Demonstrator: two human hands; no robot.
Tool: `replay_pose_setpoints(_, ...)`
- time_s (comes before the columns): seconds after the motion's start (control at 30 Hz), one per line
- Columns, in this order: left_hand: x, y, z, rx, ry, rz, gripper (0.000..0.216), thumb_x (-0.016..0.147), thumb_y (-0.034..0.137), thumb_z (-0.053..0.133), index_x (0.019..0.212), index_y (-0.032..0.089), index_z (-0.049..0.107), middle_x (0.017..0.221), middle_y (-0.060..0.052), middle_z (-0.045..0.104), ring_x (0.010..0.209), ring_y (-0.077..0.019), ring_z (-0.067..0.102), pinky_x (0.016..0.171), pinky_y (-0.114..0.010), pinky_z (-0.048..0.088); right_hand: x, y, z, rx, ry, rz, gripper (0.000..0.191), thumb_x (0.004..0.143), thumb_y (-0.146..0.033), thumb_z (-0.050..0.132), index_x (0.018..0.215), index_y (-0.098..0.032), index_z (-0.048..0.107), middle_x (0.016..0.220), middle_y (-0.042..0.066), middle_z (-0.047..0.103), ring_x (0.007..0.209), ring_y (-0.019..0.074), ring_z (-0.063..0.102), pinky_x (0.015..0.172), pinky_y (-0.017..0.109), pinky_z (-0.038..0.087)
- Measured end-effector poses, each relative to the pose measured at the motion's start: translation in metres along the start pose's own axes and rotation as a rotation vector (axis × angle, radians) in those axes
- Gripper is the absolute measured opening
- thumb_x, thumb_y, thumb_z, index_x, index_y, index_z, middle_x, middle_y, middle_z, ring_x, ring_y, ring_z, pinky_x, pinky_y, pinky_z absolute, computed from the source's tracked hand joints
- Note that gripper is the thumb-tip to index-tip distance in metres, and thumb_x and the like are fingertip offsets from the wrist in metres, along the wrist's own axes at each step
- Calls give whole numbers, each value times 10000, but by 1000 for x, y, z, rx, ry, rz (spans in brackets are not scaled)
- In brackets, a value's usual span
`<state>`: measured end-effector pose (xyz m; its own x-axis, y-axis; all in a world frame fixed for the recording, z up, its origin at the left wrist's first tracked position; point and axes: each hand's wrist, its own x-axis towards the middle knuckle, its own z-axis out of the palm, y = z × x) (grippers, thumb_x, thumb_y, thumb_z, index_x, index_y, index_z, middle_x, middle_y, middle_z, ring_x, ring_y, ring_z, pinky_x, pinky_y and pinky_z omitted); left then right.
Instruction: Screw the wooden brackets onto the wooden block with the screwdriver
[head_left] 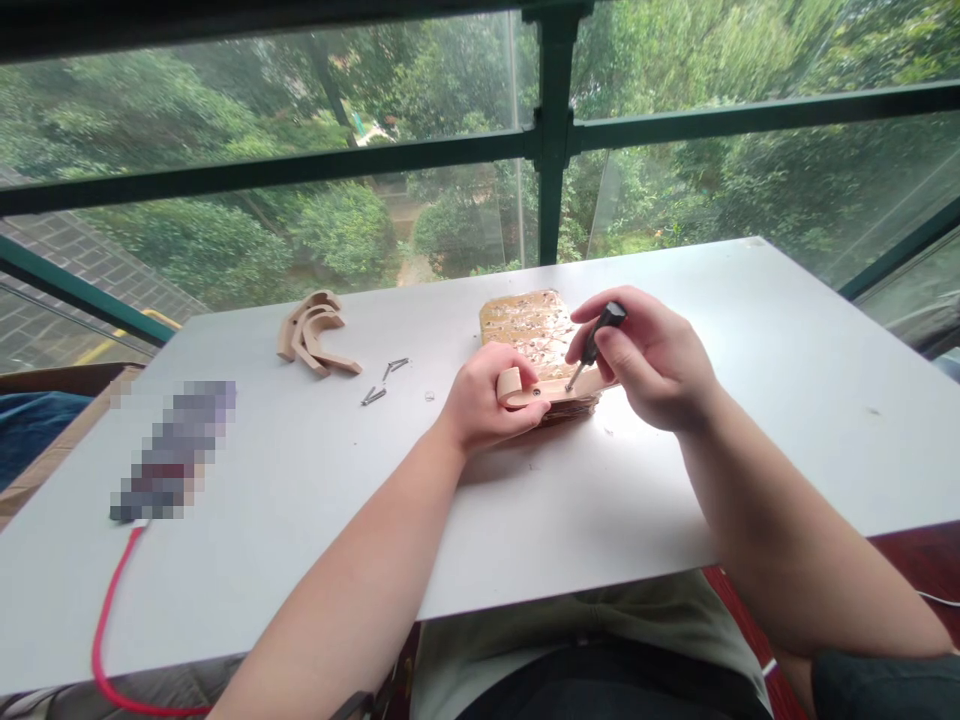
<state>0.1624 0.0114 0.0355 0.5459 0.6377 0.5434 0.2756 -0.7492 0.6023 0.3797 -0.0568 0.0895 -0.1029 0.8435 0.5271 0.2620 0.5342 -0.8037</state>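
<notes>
My right hand is closed around a small screwdriver with a black handle, its tip pressed down onto a curved pale wooden piece. My left hand grips the rounded left end of that piece and holds it against the near edge of a patterned wooden board lying flat on the white table.
Several curved wooden pieces lie stacked at the table's far left. A few loose screws rest between them and my left hand. A blurred-out object with a red cable sits near the left edge. Glass panes stand behind the table.
</notes>
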Motion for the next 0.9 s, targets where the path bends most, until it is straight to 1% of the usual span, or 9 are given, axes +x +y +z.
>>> replay_pose_setpoints(0.07, 0, 0, 0, 0, 2, 5, 219, 716, 260, 787, 835, 214, 609, 862, -5, 643, 839, -185, 616, 810, -339, 506, 1, -1, 0, -15, 12, -9, 101, 982, -283, 562, 1030, -209, 610, 818, 31, 686, 629, 130, 577, 570, 284, 452)
replay_pose_setpoints(0.13, 0, 0, 0, 2, 1, 8, 221, 716, 259, 787, 833, 213, 606, 865, -6, 647, 839, -185, 617, 815, -342, 505, 2, 0, 0, -69, 45, -33, 78, 957, -294, 618, 935, -221, 602, 769, 18, 663, 630, 138, 579, 560, 290, 436)
replay_pose_setpoints(0.2, 0, 0, 0, 3, 1, 10, 226, 713, 256, 788, 834, 213, 602, 864, -6, 649, 838, -186, 618, 815, -343, 505, 3, 1, -2, -164, 97, -48, 137, 927, -315, 672, 858, -229, 590, 705, 2, 624, 607, 139, 553, 533, 291, 396)
replay_pose_setpoints(0.3, 1, 1, 0, 0, 1, 16, 230, 711, 249, 788, 831, 212, 596, 854, -3, 649, 834, -184, 618, 816, -342, 503, 4, 3, -3, -268, 162, -29, 223, 905, -341, 705, 776, -225, 564, 624, -23, 552, 541, 114, 473, 493, 280, 330)
replay_pose_setpoints(0.37, 1, 2, 0, -2, 3, 22, 229, 711, 242, 787, 829, 212, 594, 848, 0, 648, 830, -181, 617, 816, -340, 501, 5, 4, -4, -272, 176, -8, 253, 908, -352, 700, 755, -223, 545, 598, -34, 523, 520, 103, 441, 486, 274, 316)
replay_pose_setpoints(0.5, 1, 2, 0, 0, 5, 25, 226, 708, 234, 786, 824, 212, 592, 837, 5, 646, 822, -178, 613, 813, -337, 499, 6, 4, -2, -265, 177, -5, 263, 903, -349, 704, 758, -219, 528, 602, -39, 506, 532, 97, 437, 495, 265, 314)
replay_pose_setpoints(0.67, 1, 1, 0, 9, 3, 25, 221, 704, 236, 786, 833, 213, 608, 843, 2, 645, 821, -180, 616, 806, -338, 505, 4, 1, 2, -296, 162, -53, 179, 884, -332, 721, 830, -211, 600, 680, -28, 520, 565, 89, 409, 514, 258, 312)
replay_pose_setpoints(0.77, 0, 1, 0, 9, 7, 24, 217, 706, 237, 784, 832, 212, 610, 851, 1, 645, 829, -181, 626, 815, -340, 512, 5, -1, 3, -315, 160, -77, 159, 870, -330, 733, 850, -211, 630, 685, -31, 525, 565, 85, 417, 524, 251, 330)
replay_pose_setpoints(0.9, 0, 1, 0, 18, 9, 16, 225, 702, 243, 790, 819, 216, 599, 840, 1, 648, 833, -188, 630, 819, -347, 518, 5, -3, 4, -373, 221, -97, 209, 847, -329, 751, 757, -203, 609, 624, -41, 527, 540, 83, 424, 520, 247, 349)
